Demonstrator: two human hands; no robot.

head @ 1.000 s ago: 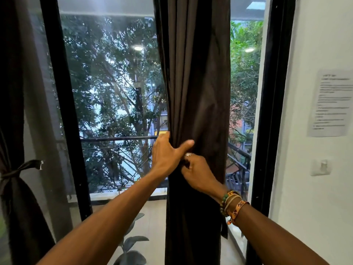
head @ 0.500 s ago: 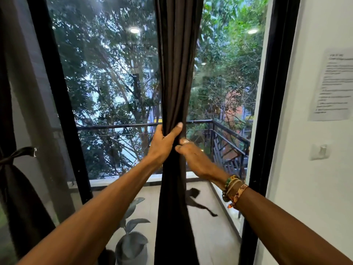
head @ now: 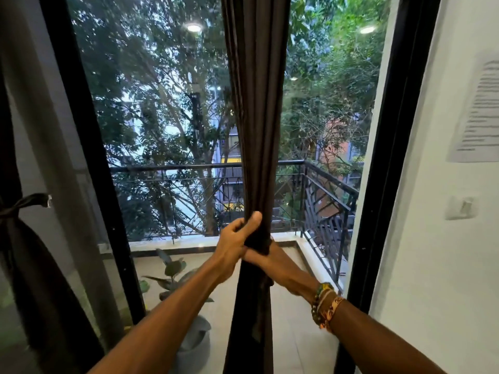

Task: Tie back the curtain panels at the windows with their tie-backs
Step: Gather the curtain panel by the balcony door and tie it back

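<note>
Bunches the dark curtain panel (head: 256,103), hanging mid-window, into a narrow rope. Clenches the left hand (head: 237,238) round the gather, thumb up along the front. Wraps the right hand (head: 272,259) round the same gather just beneath, touching the left, fingertips hidden behind cloth. Wears beaded bracelets (head: 325,303) on the right wrist. At far left, faces a second panel (head: 40,279) already cinched by its tie-back (head: 27,202).

The curtain panel (head: 256,130) has been gathered into a narrower bundle; the right hand (head: 274,261) was moved under the left hand (head: 234,247).
</note>
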